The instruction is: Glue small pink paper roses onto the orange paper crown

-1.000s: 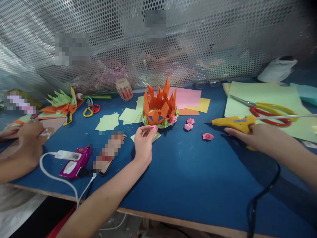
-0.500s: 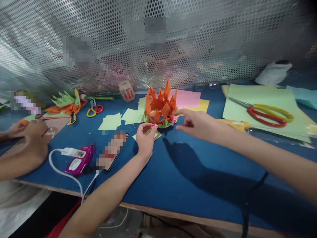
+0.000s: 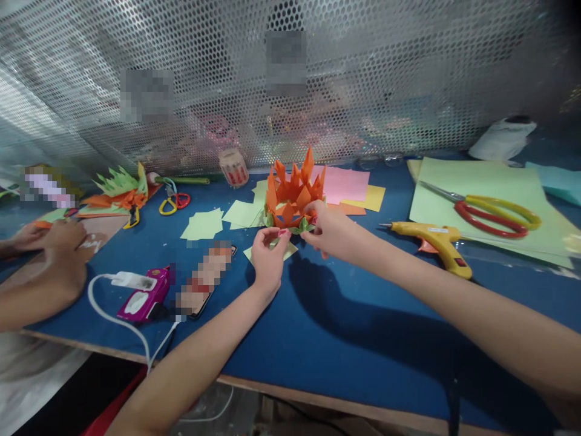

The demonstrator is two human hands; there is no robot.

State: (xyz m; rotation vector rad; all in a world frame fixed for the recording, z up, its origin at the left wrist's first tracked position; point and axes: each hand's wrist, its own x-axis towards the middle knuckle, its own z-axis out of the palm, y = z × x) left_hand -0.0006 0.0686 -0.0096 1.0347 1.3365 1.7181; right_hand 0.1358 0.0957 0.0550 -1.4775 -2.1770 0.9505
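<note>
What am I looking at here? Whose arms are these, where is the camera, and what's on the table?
There's no machine here: these are a person's own bare hands. Every picture comes from one camera worn on that person's head, looking forward and down.

The left hand pinches a small pink paper piece. The right hand is at the front of a spiky orange paper crown; its fingertips are too hard to make out to say what they grip.

On the blue table, to the right, lie a yellow glue gun and scissors on large green sheets. To the left are a phone and a purple packet. The hands at far left belong to someone else.
</note>
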